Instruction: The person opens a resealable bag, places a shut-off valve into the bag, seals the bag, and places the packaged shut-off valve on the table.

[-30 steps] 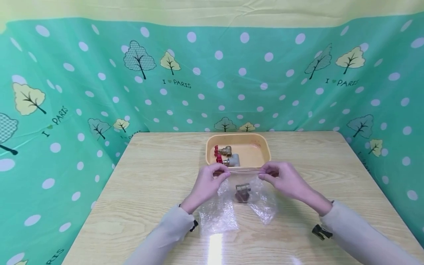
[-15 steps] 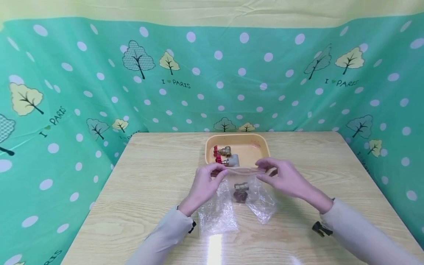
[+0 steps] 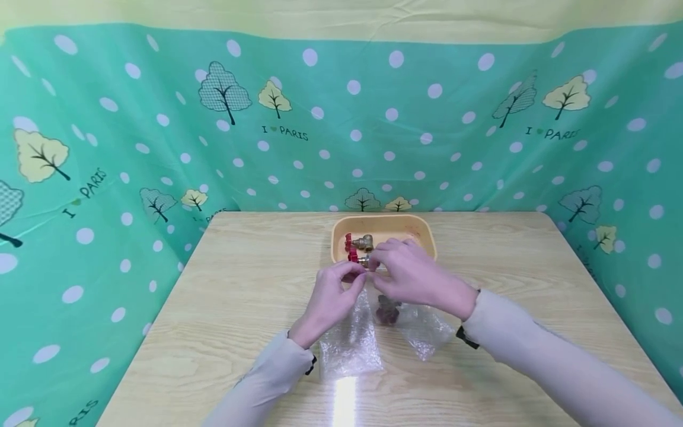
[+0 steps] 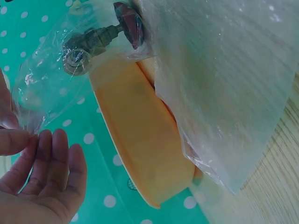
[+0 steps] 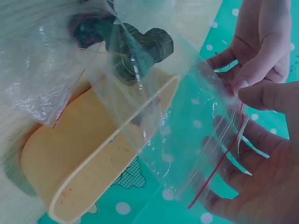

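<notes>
A clear zip-lock bag (image 5: 187, 140) with a red line along its mouth hangs from both hands. Inside it lies a brass valve (image 5: 135, 51) with a dark red handwheel (image 4: 129, 24). My left hand (image 3: 333, 296) pinches the bag's top edge at one corner. Close against it, my right hand (image 3: 416, 276) holds the same edge, its thumb in front and its fingers behind the plastic in the right wrist view. In the head view the right hand covers most of the bag's mouth and part of the valve.
Behind the hands stands a peach-coloured tray (image 3: 430, 237) holding a brass valve (image 3: 364, 242) and a second red-handled valve (image 3: 353, 255), partly covered by my right hand. Clear plastic bags (image 3: 352, 350) lie on the wooden table (image 3: 256, 267). A dotted green curtain (image 3: 299, 178) surrounds the table.
My right hand has moved left along the bag's mouth from its right corner to beside my left hand. The left hand has stayed nearly still, pinching its corner.
</notes>
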`<state>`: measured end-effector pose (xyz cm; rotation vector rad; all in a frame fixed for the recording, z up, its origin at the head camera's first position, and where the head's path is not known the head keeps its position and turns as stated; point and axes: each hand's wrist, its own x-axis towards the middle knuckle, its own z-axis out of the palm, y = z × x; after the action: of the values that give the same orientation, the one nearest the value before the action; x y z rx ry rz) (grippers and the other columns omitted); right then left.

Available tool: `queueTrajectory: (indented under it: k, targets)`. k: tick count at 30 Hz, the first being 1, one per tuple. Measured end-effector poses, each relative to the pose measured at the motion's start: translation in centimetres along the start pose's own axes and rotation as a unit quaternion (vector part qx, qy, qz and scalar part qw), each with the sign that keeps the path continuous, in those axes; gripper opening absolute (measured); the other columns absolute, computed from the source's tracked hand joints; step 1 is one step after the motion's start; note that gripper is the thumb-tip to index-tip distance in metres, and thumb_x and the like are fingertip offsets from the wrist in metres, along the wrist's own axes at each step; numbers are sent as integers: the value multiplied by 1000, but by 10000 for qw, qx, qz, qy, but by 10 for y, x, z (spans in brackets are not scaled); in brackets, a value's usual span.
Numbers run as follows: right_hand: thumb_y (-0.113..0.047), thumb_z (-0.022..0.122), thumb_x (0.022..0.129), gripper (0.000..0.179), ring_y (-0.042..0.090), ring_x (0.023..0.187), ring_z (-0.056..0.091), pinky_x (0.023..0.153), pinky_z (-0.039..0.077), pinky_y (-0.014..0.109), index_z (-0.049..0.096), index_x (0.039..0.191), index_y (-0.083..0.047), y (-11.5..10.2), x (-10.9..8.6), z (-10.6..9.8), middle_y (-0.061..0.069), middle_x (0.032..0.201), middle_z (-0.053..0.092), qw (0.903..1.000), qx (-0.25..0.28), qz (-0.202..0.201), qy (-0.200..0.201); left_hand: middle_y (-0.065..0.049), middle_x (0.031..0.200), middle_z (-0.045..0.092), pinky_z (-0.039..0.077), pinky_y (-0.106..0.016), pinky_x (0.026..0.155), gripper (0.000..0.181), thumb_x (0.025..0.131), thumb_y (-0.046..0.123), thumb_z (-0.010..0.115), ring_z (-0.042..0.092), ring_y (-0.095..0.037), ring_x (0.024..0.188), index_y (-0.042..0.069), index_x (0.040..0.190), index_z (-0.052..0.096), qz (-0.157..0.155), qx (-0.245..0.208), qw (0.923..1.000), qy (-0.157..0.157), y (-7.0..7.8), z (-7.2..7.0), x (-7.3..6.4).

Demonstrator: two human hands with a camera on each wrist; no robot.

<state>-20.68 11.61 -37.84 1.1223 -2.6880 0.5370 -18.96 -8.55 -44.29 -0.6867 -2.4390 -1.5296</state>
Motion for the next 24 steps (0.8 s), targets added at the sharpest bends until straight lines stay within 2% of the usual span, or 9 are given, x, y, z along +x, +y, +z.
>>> queueTrajectory:
  k: [5, 10, 17, 24]
  targets:
    - [-13, 79, 86, 7, 18, 79, 67, 77, 57, 37, 76, 92, -13, -1, 8, 3, -4, 86, 71, 9996, 266, -59, -100, -10, 97, 76, 61, -33, 79, 11, 96, 1, 72, 70, -15, 83, 4, 105, 77, 96, -37, 9999, 26, 0, 1, 0]
    - [-10, 77, 84, 7, 15, 76, 66, 74, 57, 33, 75, 90, -13, 1, 10, 5, -4, 85, 70, 9991, 385, -44, -174, -6, 96, 76, 62, -35, 77, 13, 96, 0, 72, 70, -15, 84, 5, 106, 78, 113, -162, 9998, 50, 0, 2, 0]
    - [-10, 77, 86, 6, 8, 72, 60, 71, 56, 28, 76, 93, -11, 3, 10, 7, -4, 84, 70, 9982, 552, -37, -219, -1, 95, 76, 61, -30, 77, 13, 96, 0, 72, 69, -12, 83, 6, 106, 78, 109, -105, 9998, 109, -1, 3, 0]
    - [-10, 77, 86, 9, 12, 75, 65, 74, 57, 31, 77, 94, -11, 7, 10, 9, -3, 86, 72, 9988, 466, -121, -68, -2, 96, 76, 62, -31, 75, 14, 96, 0, 72, 70, -13, 83, 5, 107, 78, 105, -230, 9996, 130, -3, 4, 3]
